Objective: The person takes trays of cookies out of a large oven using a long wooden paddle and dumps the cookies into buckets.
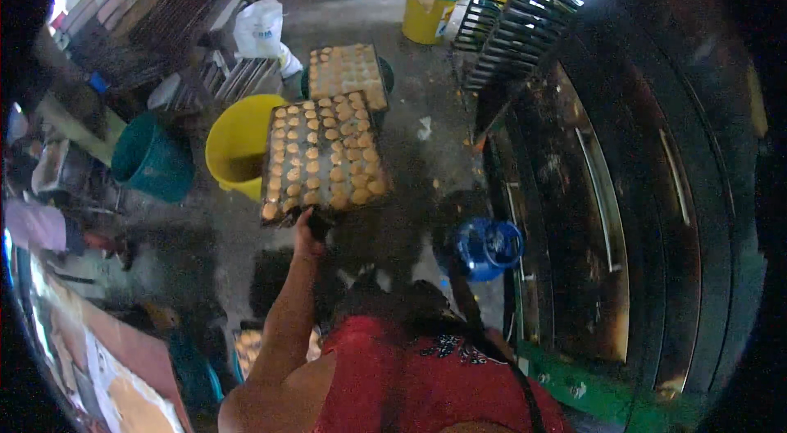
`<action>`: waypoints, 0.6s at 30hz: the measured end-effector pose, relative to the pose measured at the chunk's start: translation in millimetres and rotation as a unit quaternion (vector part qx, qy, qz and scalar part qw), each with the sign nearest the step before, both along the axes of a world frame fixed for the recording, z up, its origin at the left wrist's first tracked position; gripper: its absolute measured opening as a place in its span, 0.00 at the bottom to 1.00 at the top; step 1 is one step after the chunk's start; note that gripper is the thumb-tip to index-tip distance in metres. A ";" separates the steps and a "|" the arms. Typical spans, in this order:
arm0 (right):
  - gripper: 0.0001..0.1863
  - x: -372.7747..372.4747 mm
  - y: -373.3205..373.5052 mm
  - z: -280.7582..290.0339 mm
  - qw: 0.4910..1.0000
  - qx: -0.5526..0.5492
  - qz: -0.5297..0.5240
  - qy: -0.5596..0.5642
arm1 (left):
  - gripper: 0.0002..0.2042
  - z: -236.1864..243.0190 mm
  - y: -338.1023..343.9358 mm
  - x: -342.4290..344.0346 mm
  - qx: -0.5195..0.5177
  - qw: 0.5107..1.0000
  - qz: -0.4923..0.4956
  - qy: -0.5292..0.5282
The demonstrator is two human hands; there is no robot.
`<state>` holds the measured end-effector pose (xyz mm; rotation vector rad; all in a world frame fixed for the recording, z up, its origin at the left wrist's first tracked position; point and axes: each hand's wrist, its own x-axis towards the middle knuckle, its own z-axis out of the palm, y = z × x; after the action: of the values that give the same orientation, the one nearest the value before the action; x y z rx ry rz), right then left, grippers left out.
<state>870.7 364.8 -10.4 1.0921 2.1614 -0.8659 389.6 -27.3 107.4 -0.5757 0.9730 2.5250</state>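
My left hand (pixel 308 236) is closed on the near edge of a dark baking tray (pixel 297 117) held out in front of me. Rows of small, round, golden-brown baked pieces (pixel 312 152) cover the tray. Something dark, perhaps a cloth, shows by my fingers at the rim, too dim to make out. Beyond it, a second tray (pixel 385 93) of similar pieces rests on top of a green tub (pixel 388 72). My right hand does not show.
To the left stand a yellow tub (pixel 220 142) and a teal tub (pixel 156 158). A blue gas cylinder (pixel 484 249) is at right, beside dark oven doors (pixel 598 204) with long handles. Another person's sleeve (pixel 37 226) shows at far left. More baked pieces (pixel 247 343) lie below my left arm.
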 end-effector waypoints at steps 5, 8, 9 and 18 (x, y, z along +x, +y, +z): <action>0.34 -97.4 29.4 21.5 0.998 -0.026 -0.049 0.007 | 0.13 -44.6 80.2 -145.9 0.003 1.000 0.020 0.023; 0.32 -176.8 51.3 31.4 0.997 -0.026 -0.064 0.040 | 0.10 -34.0 115.8 -217.2 0.028 0.998 -0.059 -0.013; 0.32 -205.9 61.6 33.2 0.996 -0.029 -0.069 0.052 | 0.09 -27.4 131.8 -233.2 -0.017 0.999 -0.038 -0.020; 0.27 -328.8 73.9 26.2 0.989 -0.031 -0.113 0.090 | 0.12 -79.2 178.2 -333.5 -0.445 0.802 -0.048 0.396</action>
<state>542.0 438.7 15.7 1.2880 2.1645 -1.1664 56.1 150.9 28.2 0.3999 2.4424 2.0489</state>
